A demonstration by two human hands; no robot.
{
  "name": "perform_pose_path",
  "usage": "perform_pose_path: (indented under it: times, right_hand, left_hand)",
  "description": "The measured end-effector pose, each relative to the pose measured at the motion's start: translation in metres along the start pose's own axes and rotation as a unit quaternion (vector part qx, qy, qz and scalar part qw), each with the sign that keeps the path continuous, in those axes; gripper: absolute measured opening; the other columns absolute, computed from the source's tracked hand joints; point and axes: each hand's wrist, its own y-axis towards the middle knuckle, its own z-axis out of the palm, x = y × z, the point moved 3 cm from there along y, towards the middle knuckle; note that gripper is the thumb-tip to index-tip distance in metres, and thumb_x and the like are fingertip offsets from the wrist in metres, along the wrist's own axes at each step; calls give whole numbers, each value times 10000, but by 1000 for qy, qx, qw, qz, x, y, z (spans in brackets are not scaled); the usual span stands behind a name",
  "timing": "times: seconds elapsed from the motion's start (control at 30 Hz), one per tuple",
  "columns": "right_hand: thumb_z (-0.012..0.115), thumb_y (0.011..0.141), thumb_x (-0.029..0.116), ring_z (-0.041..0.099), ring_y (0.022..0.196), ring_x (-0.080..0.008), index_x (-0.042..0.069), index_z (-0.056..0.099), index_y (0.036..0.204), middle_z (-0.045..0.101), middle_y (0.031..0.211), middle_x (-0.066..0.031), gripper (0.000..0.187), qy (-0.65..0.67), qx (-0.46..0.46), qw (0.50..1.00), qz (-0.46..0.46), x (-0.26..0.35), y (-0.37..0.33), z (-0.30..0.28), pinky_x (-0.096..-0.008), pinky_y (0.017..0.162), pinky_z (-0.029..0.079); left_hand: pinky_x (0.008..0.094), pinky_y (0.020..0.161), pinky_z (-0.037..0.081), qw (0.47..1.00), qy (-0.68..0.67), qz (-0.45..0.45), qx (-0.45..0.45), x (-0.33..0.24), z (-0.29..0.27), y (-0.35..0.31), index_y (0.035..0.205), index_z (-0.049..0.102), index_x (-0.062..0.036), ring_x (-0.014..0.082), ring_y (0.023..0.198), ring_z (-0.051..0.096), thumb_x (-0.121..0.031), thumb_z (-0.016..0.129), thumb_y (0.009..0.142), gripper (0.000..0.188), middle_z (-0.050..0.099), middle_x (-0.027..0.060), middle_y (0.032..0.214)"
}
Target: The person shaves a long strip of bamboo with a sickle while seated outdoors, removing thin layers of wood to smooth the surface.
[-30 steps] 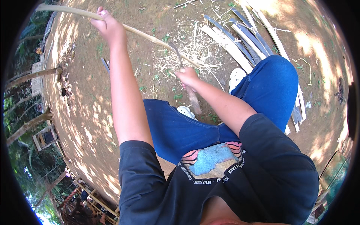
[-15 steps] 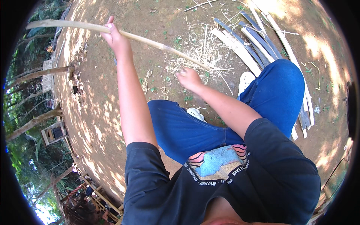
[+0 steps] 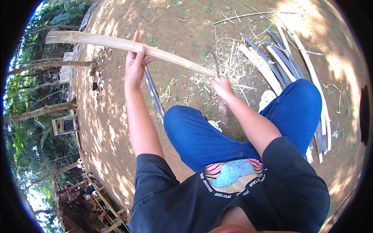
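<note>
A long pale bamboo strip point(image 3: 171, 57) slants from the upper left down to my right hand, its broad face showing. My left hand point(image 3: 136, 68) holds it near the middle, some fingers reaching out past the strip's edges. My right hand point(image 3: 222, 87) is closed at the strip's near end, gripping a knife. The knife's dark curved blade point(image 3: 213, 57) rises beyond the fist. A brownish, blurred length extends below the fist, probably the knife's handle. Pale shavings point(image 3: 233, 64) lie heaped on the ground past my right hand.
Split bamboo pieces point(image 3: 268, 64), pale and dark, lie in a bundle beyond my right knee. A dark strip point(image 3: 152, 89) lies by my left forearm. Trees point(image 3: 42, 68) and a wooden chair-like frame point(image 3: 65, 125) stand at the left over dappled dirt.
The strip has turned to show more of its broad face. My right hand has come up to its near end, the knife now plainly visible. The whole view has shifted a little.
</note>
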Motion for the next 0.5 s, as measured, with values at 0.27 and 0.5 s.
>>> perform_pose_path:
  times: [0.27, 0.5]
  right_hand:
    - [675, 893, 296, 542, 475, -120, -33, 621, 1014, 556, 646, -25, 354, -7, 80, 994, -70, 54, -46, 37, -292, 429, 458]
    - [671, 918, 294, 509, 515, -75, 81, 532, 798, 494, 631, 27, 281, 1, 136, 987, -82, 89, -81, 43, -257, 457, 465]
  left_hand:
    - [456, 1076, 409, 989, 66, 132, -22, -50, 9, -21, 1489, 336, -69, 306, 1284, 497, -621, 622, 848, 894, 432, 156, 1431]
    - [502, 1012, 448, 931, -111, 338, -77, -207, -52, -15, 1428, 338, -80, 395, 1212, 494, -843, 462, 763, 1020, 421, 226, 1393]
